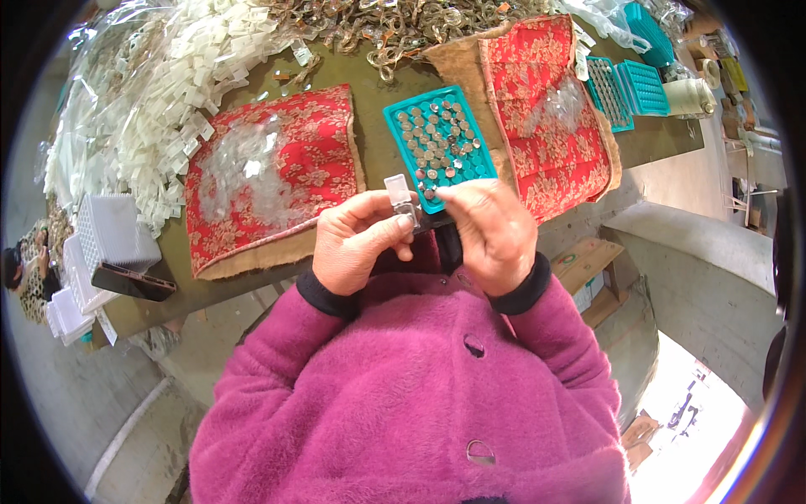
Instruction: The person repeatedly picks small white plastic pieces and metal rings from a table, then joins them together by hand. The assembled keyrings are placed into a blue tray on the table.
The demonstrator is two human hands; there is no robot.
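Note:
My left hand [363, 239] is closed on a small clear plastic box [409, 212], pinched between thumb and fingers. Its frosted lid [397, 189] stands up, swung open. Just to the right, my right hand [489, 220] has thumb and fingertips drawn together over the near edge of a teal tray [391, 118]. Whatever they pinch is too small or too covered to tell. Many small round silvery pieces [432, 143] sit in the tray, with bare teal spots toward its right side.
Red floral cloth pads [319, 126] flank the tray, with clear plastic bits on them. A heap of small whitish boxes [168, 101] fills the left back; looped brownish pieces [378, 25] lie behind. A dark phone [134, 282] rests at the left edge, more teal trays [643, 87] at right.

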